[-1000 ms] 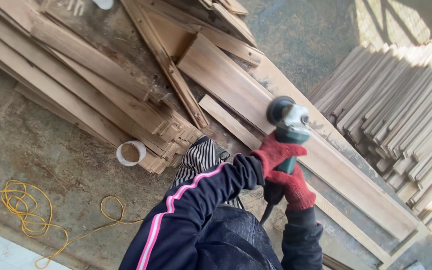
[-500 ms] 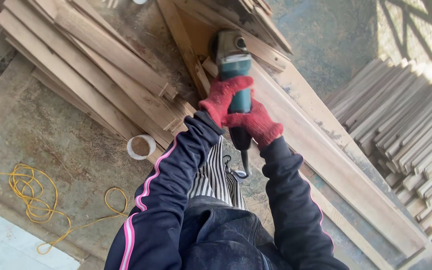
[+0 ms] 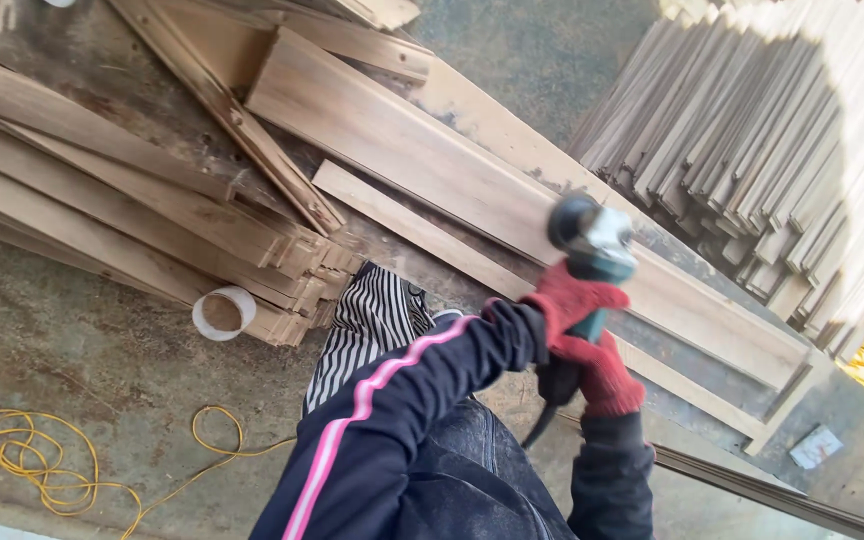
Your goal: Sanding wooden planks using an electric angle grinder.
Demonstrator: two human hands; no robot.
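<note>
Hands, two, gloved [image 3: 580, 300] [image 3: 602, 370], grip one grinder [image 3: 592, 240].

Woodworking yard or workshop. Rough concrete floor [image 3: 72, 330], loose planks [image 3: 122, 215] heaped left, cut slats [image 3: 782, 160] stacked right. Angle grinder [image 3: 592, 250] on a board [image 3: 422, 150].

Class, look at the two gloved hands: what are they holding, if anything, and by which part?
Both hold an angle grinder by its teal body: the left hand just behind the head, the right hand further back, near the cord end.
</note>
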